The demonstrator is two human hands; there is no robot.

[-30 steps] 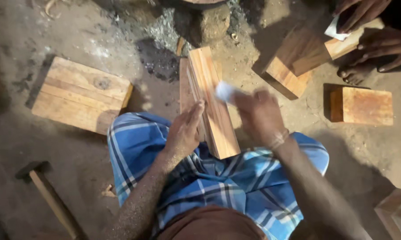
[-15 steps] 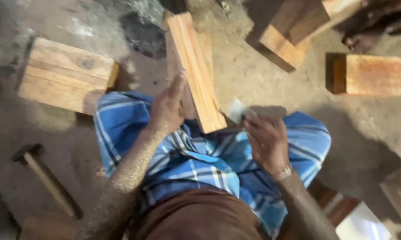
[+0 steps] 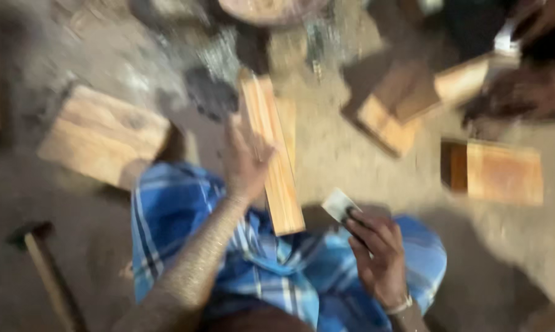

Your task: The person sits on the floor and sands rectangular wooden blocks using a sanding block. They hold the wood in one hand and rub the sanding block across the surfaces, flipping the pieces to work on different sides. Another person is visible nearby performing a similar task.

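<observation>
- The plank (image 3: 271, 154) is a long, narrow piece of reddish-brown wood that runs from the dirt floor (image 3: 327, 154) up onto the person's lap; its near end overhangs the blue checked cloth (image 3: 271, 270) over the knees.
- A second, paler strip of wood seems to lie against the plank's right side, but blur keeps the joint unclear.
- The left hand (image 3: 245, 161) lies against the plank's left edge about halfway along it, fingers spread up over the top face, steadying it rather than wrapping round it.
- The right hand (image 3: 379, 258) is apart from the plank, low and to its right over the lap. Its fingers are curled and pinch a small pale sheet (image 3: 339, 204), which sticks up toward the plank's near end without touching it.
- A band sits on the right wrist.
- On the floor to the left rests a broad flat board (image 3: 102, 138), and a hammer (image 3: 43, 264) lies near the bottom-left corner, head away from the person.
- To the right lies a wood block (image 3: 502, 172), well apart from the plank.
- Farther up on the right, another person's hand (image 3: 511, 98) is at angled wood pieces (image 3: 400, 110); blur hides what it holds.
- A dark patch (image 3: 210, 92) marks the ground beyond the plank's far end.
</observation>
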